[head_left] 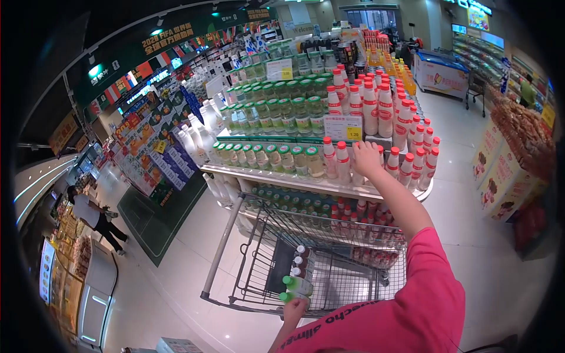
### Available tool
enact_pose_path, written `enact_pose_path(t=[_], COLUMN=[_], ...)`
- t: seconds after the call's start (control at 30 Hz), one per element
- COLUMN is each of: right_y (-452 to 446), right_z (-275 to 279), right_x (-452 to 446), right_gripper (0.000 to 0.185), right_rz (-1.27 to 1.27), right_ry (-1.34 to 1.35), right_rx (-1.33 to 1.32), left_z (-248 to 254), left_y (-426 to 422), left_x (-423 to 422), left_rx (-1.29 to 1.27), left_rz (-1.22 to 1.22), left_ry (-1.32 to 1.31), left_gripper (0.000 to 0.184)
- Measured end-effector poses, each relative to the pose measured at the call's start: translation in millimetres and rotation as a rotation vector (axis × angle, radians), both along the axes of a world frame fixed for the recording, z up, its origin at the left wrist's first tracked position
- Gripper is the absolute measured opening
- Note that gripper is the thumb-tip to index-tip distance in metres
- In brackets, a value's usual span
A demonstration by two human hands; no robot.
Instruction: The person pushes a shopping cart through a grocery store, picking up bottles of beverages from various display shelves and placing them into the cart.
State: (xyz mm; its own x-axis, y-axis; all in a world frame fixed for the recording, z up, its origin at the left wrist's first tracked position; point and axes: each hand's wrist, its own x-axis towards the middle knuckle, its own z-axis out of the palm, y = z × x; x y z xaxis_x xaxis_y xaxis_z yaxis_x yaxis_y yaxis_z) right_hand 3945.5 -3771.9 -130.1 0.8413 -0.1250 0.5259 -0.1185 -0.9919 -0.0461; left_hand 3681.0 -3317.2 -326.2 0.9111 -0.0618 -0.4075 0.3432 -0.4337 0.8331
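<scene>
My right hand point(366, 159) reaches to the shelf, its fingers over a red-capped bottle at the front of the display; the bottle's top is hidden under them. Beside it stand white bottles with red caps point(331, 160) and rows of clear jars with green lids point(285, 160). Low in the view, my left hand point(296, 308) is closed at a green-capped bottle point(287, 297), next to another green-capped bottle point(301, 285) over the cart. White-capped bottles point(301, 262) lie inside the shopping cart point(223, 250).
A price sign point(343, 127) stands on the shelf. A person point(91, 212) is at the left beside a bakery counter point(97, 294). At the right are a chest freezer point(441, 75) and a stack of cartons point(506, 170). Another person point(528, 91) stands at the far right.
</scene>
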Motion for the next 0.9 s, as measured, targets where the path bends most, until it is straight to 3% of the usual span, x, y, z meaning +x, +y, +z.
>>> enact_pose_path(t=[0.13,0.27,0.43,0.47,0.57,0.9], right_y=[7.4,7.8,-0.7,-2.0,-8.5,-18.8], right_z=[2.6,3.9,-8.0,-9.6,-18.4,-6.2], right_x=[5.0,14.7,33.6,35.0,42.8,35.1], right_gripper=[0.038,0.032,0.027,0.019,0.027,0.024], right_rz=[-0.036,-0.079,-0.084,-0.111,-0.078,0.004], right_ry=[0.058,0.063,0.036,0.070,0.011,0.065], right_rx=[-0.026,-0.010,-0.001,-0.019,0.003,0.089], left_z=[40.6,21.9,39.3,32.0,26.3,56.7], left_y=[14.1,55.8,63.2,66.0,61.5,21.9], left_x=[-11.5,-21.0,-42.8,-46.3,-56.0,-68.0], left_rx=[-0.115,-0.186,-0.180,-0.185,-0.187,-0.143], left_rz=[0.044,0.094,0.168,0.174,0.205,0.276], left_ry=[0.103,0.082,0.008,0.006,0.006,0.109], left_gripper=[0.031,0.030,0.031,0.031,0.031,0.030])
